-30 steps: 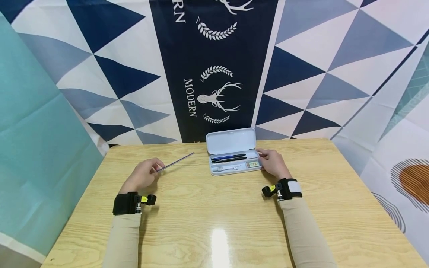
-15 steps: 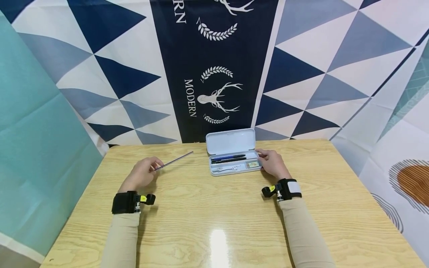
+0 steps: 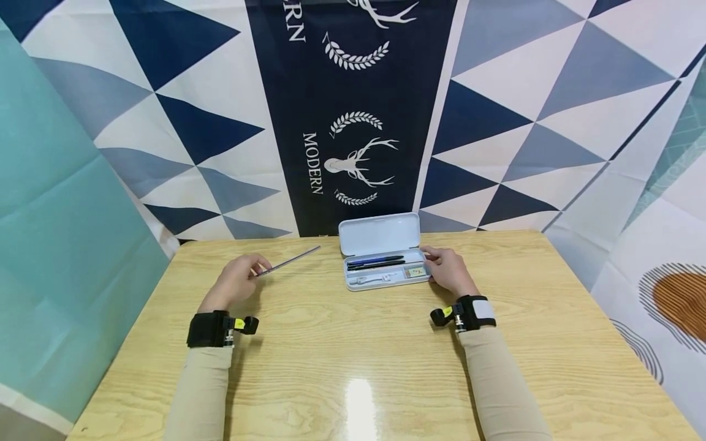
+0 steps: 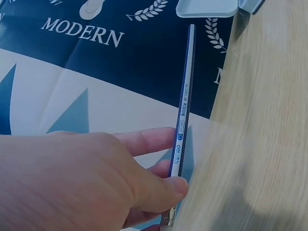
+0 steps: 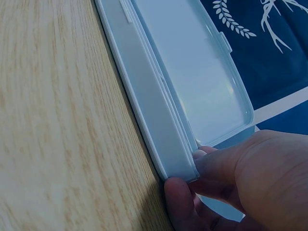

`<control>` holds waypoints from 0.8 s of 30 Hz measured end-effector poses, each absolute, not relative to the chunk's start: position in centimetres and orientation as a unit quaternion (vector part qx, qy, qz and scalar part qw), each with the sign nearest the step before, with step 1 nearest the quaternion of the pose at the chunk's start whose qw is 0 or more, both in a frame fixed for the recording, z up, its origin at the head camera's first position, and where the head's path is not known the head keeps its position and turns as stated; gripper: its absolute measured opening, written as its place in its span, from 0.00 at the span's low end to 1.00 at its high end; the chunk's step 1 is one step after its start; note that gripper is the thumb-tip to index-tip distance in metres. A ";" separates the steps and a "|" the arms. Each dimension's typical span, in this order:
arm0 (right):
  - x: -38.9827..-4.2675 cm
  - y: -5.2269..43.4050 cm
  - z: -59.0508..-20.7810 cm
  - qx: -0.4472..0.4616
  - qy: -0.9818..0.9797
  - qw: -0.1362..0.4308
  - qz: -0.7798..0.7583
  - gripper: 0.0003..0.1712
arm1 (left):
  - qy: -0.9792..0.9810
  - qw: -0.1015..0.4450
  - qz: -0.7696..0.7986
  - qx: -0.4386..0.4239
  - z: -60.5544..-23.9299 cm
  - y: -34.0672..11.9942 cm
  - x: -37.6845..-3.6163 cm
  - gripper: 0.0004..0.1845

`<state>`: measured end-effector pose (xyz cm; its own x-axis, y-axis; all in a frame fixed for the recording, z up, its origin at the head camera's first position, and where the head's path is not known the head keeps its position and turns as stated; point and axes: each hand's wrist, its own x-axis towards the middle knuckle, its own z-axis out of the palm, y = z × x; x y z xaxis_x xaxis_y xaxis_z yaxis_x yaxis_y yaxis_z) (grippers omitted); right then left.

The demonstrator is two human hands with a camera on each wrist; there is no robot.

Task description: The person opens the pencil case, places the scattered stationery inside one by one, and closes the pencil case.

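My left hand (image 3: 234, 280) pinches a pencil (image 4: 183, 103) near its metal-ferrule end, thumb on one side and fingers on the other. The pencil's far end points up and right toward the light blue pencil case (image 3: 380, 236), apart from it and held over the table. With its lid raised, the case shows two dark pens (image 3: 376, 262) in the rear section. In front lie a slim white item (image 3: 372, 278) and a small eraser-like block (image 3: 415, 271). My right hand (image 3: 449, 271) grips the right end of the case, thumb and fingertips at its corner in the right wrist view.
The wooden table (image 3: 309, 343) spreads in front of both arms. Behind the case stands a wall cloth (image 3: 358, 92) with triangles and a deer print, close to the table's back edge. A teal cloth (image 3: 72, 214) hangs at the left.
My left hand with the pencil has shifted slightly away from me, toward the back of the table. My right hand and the case stay in place.
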<state>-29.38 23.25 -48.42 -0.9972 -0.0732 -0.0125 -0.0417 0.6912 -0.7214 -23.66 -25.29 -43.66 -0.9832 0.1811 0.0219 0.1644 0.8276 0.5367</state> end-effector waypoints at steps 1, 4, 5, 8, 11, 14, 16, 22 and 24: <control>-29.4 23.2 -48.4 -0.031 0.919 0.021 -0.392 0.28 | 0.956 0.014 0.278 0.092 -43.7 -25.2 -23.7 0.18; -29.4 23.2 -48.4 -0.029 0.919 0.021 -0.392 0.28 | 0.957 0.007 0.272 0.099 -43.8 -24.7 -23.9 0.17; -29.4 23.2 -48.4 -0.029 0.919 0.022 -0.392 0.28 | 0.957 0.003 0.270 0.102 -43.9 -24.6 -23.9 0.17; -29.4 23.2 -48.4 -0.031 0.919 0.024 -0.393 0.28 | 0.960 -0.010 0.259 0.107 -44.2 -24.1 -24.1 0.18; -29.4 23.2 -48.4 -0.030 0.918 0.026 -0.394 0.28 | 0.960 -0.033 0.253 0.118 -44.5 -23.7 -24.3 0.19; -29.3 23.3 -48.4 -0.029 0.919 0.026 -0.393 0.28 | 0.952 -0.074 0.257 0.147 -45.6 -23.8 -24.9 0.20; -29.3 23.3 -48.4 -0.028 0.918 0.026 -0.394 0.29 | 0.949 -0.093 0.256 0.160 -45.8 -23.4 -25.0 0.21; -29.4 23.2 -48.5 -0.024 0.916 0.032 -0.399 0.29 | 0.953 -0.105 0.241 0.147 -45.2 -21.6 -24.7 0.21; -29.4 23.2 -48.4 -0.023 0.917 0.032 -0.397 0.29 | 0.955 -0.107 0.237 0.145 -45.2 -21.1 -24.7 0.21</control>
